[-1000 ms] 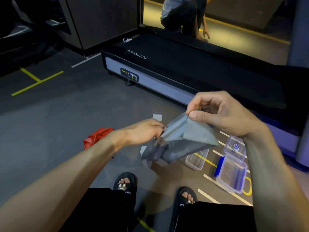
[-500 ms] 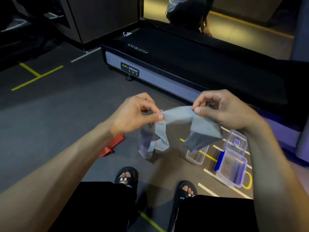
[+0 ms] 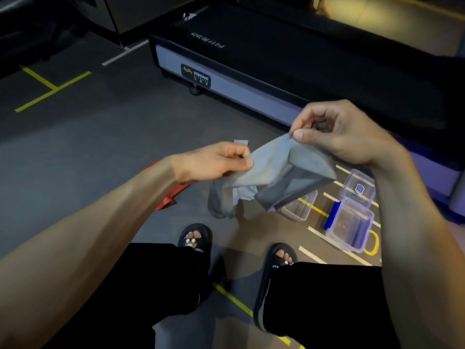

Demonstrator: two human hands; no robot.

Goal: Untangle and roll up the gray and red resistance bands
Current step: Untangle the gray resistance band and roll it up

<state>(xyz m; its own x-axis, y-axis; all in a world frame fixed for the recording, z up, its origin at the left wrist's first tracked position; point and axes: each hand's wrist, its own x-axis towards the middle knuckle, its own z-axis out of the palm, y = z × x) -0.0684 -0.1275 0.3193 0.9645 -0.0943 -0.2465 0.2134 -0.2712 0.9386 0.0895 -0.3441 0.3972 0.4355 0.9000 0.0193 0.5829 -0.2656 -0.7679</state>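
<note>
The left hand point(image 3: 216, 163) pinched one edge of the gray band point(image 3: 274, 172) between thumb and curled fingers, and the right hand point(image 3: 337, 132), higher and just beyond it, pinched another fold of the same band at its top. The band hung between and below the two hands in twisted, overlapping layers, with a bunched loop drooping under the left hand. The red band point(image 3: 173, 195) lay on the floor point(image 3: 100, 137) beneath the left forearm, mostly hidden by it.

The step in hand looked like the untangling of the gray band; rolling had not begun. The next move probably called for drawing the hands apart to open the folds and find the twist.

Below the right hand, clear plastic boxes point(image 3: 349, 222) sat open on the floor, which was dark with yellow and white lines. A treadmill point(image 3: 276, 71) stood beyond both hands in a dim gym room.
</note>
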